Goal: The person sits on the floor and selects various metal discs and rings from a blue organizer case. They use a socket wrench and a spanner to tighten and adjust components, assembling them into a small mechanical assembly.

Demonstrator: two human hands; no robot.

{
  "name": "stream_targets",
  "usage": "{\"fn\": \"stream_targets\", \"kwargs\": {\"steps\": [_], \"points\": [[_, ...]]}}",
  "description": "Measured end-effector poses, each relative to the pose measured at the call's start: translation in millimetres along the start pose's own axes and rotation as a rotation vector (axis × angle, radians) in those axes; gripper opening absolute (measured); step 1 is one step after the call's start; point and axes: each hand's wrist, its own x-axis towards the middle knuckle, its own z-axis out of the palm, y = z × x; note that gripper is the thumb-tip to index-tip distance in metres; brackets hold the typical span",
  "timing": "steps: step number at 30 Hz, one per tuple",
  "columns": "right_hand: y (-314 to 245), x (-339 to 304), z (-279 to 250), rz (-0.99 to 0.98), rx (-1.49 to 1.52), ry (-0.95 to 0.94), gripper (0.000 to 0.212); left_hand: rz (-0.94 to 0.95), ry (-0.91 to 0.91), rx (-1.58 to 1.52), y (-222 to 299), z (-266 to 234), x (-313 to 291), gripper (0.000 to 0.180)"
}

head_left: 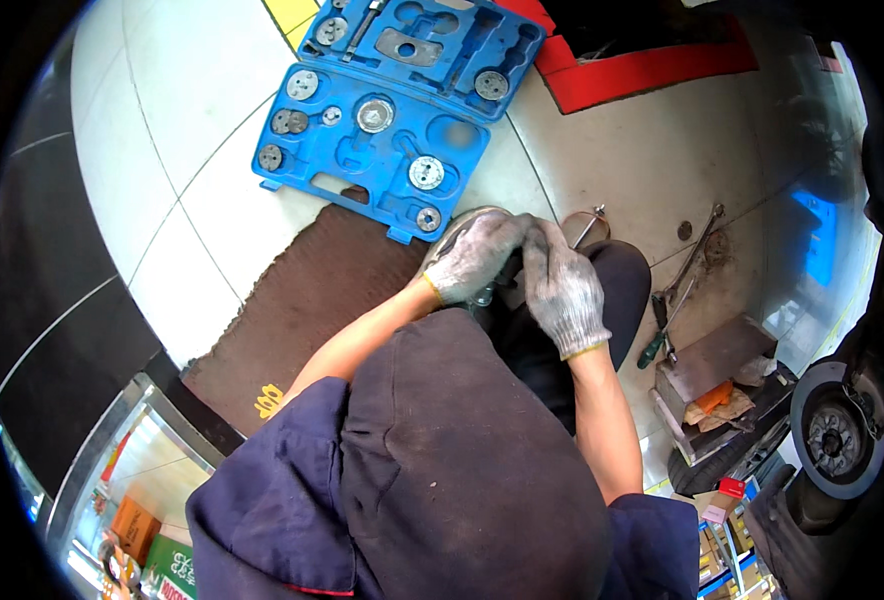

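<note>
Dark rounded fabric (472,430), near; grey-knit-gloved left hand (475,257) and right hand (562,285), curled, contents I cannot tell; open blue plastic case (398,150), far.

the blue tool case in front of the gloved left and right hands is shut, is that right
Not shut: the head view shows the blue tool case lying open, with round metal pieces inside, in front of the gloved left hand and gloved right hand.
</note>
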Motion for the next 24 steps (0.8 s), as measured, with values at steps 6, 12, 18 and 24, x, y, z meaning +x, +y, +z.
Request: {"fn": "stream_targets", "kwargs": {"steps": [6,12,18,24], "points": [[-18.1,-17.7,-3.7,0.181,0.161,-0.034,0.035,-0.082,-0.152,-0.130,11.7,-10.1,5.1,0.031],[-7.8,-17.4,0.8,0.163,0.387,-0.073,0.040,-0.216,-0.582,-0.167,21.8,-28.5,22.4,0.025],[-27.1,-22.8,3.2,0.048,0.419,-0.054,0.047,-0.092,-0.853,0.476,69.0,-59.5,9.2,0.031],[-46.8,-6.2,1.2,0.197,0.277,-0.110,0.040,-0.291,-0.854,0.503,85.2,-69.4,18.1,0.033]]}}
